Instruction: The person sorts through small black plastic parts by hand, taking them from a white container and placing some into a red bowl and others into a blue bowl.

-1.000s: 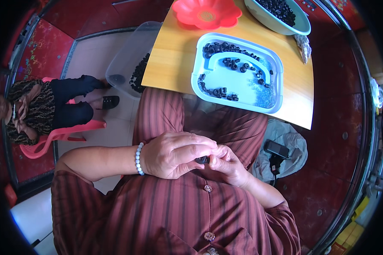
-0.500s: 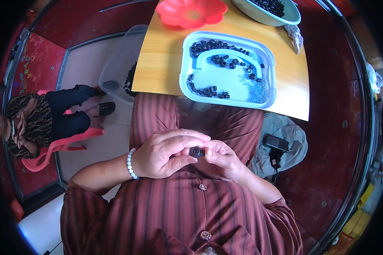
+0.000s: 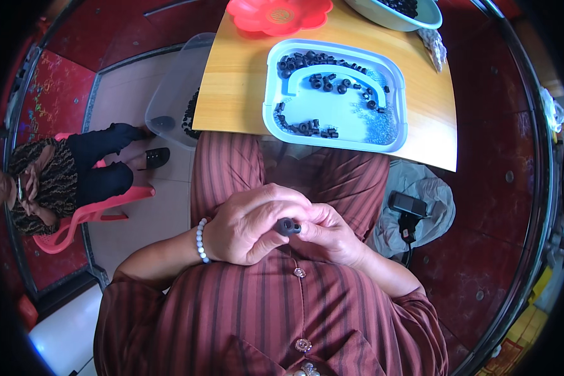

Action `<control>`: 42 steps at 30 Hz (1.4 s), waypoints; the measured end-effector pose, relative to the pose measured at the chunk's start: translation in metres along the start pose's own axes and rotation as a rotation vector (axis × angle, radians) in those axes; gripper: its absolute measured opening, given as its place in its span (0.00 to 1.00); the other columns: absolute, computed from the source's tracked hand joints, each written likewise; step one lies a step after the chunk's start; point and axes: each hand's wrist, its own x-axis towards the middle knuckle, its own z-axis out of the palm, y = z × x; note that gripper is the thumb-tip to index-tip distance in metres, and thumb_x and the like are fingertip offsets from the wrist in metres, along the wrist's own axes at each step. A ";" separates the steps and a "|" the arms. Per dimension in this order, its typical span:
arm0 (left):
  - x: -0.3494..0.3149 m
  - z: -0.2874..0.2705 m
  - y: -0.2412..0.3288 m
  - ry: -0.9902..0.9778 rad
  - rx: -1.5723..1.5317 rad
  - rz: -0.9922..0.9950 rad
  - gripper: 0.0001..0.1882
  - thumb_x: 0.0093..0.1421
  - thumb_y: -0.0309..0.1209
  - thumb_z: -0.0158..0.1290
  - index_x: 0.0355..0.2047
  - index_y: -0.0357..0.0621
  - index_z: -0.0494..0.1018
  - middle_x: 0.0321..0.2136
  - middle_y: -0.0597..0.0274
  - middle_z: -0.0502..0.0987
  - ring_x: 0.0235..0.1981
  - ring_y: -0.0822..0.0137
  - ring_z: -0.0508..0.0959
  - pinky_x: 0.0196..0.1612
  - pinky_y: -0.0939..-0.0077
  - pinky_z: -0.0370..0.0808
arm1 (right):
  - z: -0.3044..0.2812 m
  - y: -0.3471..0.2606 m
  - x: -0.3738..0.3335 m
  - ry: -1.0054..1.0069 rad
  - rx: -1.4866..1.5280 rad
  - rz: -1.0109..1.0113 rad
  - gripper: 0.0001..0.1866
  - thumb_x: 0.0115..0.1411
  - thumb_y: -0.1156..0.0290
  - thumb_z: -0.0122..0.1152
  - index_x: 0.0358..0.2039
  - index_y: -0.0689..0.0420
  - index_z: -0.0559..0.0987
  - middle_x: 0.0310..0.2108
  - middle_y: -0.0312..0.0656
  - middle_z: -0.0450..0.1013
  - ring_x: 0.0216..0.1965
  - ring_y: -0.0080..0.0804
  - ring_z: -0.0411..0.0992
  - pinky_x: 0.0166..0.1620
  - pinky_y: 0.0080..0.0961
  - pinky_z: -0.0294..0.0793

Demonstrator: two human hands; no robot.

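Above my lap, my two hands meet around small black parts. My left hand (image 3: 247, 224), with a beaded bracelet at the wrist, pinches a round black cylindrical part (image 3: 286, 226) between thumb and fingers. Against it is a smaller black piece (image 3: 297, 229), gripped by the thumb and fingers of my right hand (image 3: 333, 235). Whether the two pieces are joined cannot be made out. Beyond my knees a pale blue tray (image 3: 400, 128) with an arched handle (image 3: 338, 67) lies on the table, holding many loose black cylindrical parts (image 3: 306, 61).
The wooden table (image 3: 232, 94) also bears a red flower-shaped dish (image 3: 307, 19) and a green bowl (image 3: 382, 19) of black parts. A clear bin (image 3: 175, 94) stands left of it. At left a person (image 3: 41, 182) sits on a red chair (image 3: 100, 216). A plastic bag with a black device (image 3: 407, 204) lies right.
The black part in my left fingers has turned and shows more of its rounded end. My left hand has shifted slightly right; the table sits a little higher in view.
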 end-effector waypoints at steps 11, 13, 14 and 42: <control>0.000 0.003 0.000 0.002 -0.049 -0.017 0.17 0.65 0.36 0.46 0.44 0.33 0.69 0.41 0.47 0.73 0.38 0.53 0.78 0.39 0.64 0.77 | 0.008 -0.001 0.000 0.052 0.025 -0.017 0.14 0.65 0.73 0.53 0.49 0.63 0.76 0.45 0.39 0.75 0.47 0.23 0.70 0.54 0.26 0.68; 0.001 0.002 -0.001 0.007 -0.051 -0.018 0.17 0.65 0.37 0.46 0.45 0.33 0.69 0.41 0.47 0.73 0.39 0.53 0.78 0.39 0.64 0.77 | 0.007 -0.002 0.000 0.062 0.024 -0.005 0.13 0.65 0.73 0.53 0.48 0.63 0.76 0.44 0.39 0.75 0.47 0.23 0.71 0.53 0.26 0.69; 0.002 0.002 -0.001 -0.006 -0.029 -0.005 0.17 0.65 0.37 0.46 0.45 0.34 0.69 0.41 0.47 0.74 0.39 0.53 0.78 0.39 0.64 0.77 | 0.006 -0.002 0.000 0.064 0.029 0.002 0.12 0.64 0.74 0.53 0.47 0.63 0.77 0.44 0.39 0.75 0.47 0.23 0.71 0.53 0.25 0.69; -0.014 -0.008 -0.003 0.050 -0.061 -0.038 0.15 0.56 0.35 0.59 0.39 0.36 0.76 0.34 0.55 0.76 0.36 0.60 0.76 0.39 0.65 0.73 | 0.006 0.005 0.000 0.090 -0.085 -0.020 0.10 0.60 0.73 0.61 0.41 0.64 0.79 0.39 0.38 0.77 0.43 0.20 0.71 0.48 0.20 0.70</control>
